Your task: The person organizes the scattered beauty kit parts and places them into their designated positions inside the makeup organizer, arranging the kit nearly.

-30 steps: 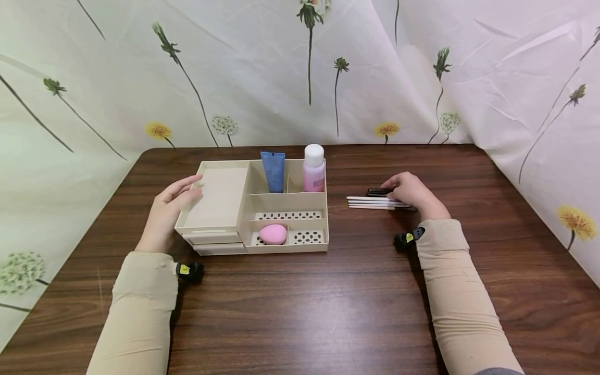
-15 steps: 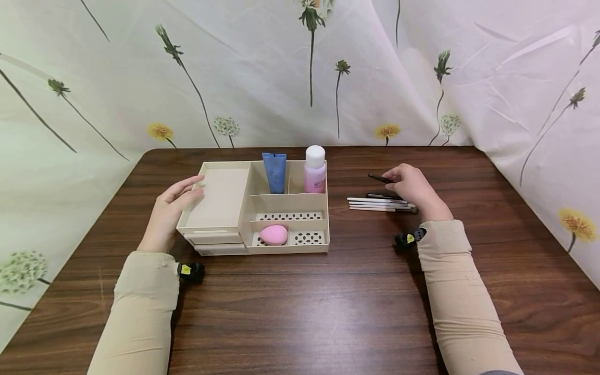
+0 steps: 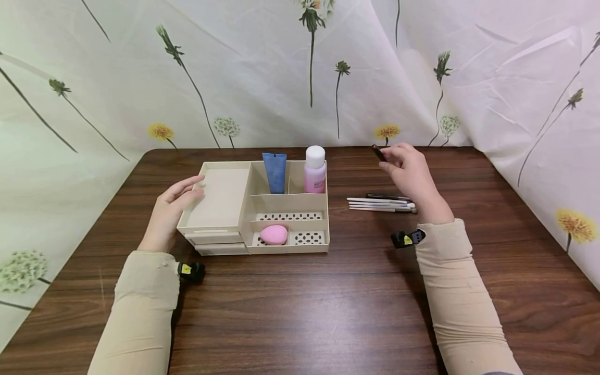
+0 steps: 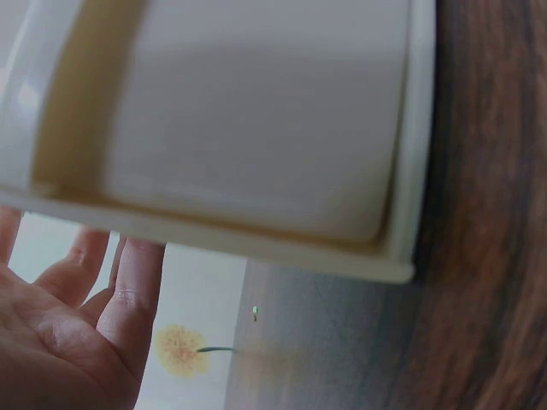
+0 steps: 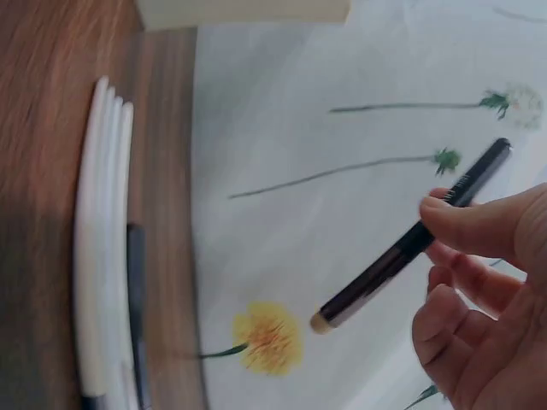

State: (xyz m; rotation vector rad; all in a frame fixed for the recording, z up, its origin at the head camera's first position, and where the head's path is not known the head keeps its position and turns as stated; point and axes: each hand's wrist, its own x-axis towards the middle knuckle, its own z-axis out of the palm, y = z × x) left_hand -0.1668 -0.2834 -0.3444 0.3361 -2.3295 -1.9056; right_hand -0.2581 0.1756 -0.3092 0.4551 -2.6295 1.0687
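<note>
My right hand (image 3: 412, 174) pinches a black makeup pen (image 5: 376, 272) with a tan end between thumb and fingers. In the head view it is raised over the far right of the table. Below it lie several white-handled makeup brushes (image 3: 372, 203) side by side, with another slim black pen (image 3: 385, 196) just behind them. My left hand (image 3: 166, 211) rests against the left side of a cream desk organizer (image 3: 217, 195), its fingers fairly straight at the edge. Part of that hand is hidden behind the organizer's wall in the left wrist view.
In the organizer's right-hand compartments stand a blue tube (image 3: 275, 174) and a pink bottle (image 3: 315, 177) with a white cap. A pink makeup sponge (image 3: 274, 235) lies in a front compartment. The dark wooden table (image 3: 300, 312) ends at a flowered cloth (image 3: 262, 78) behind.
My right hand has picked the black makeup pen up from beside the brushes and raised it, tilting it more upright. My left hand and the organizer stay in place.
</note>
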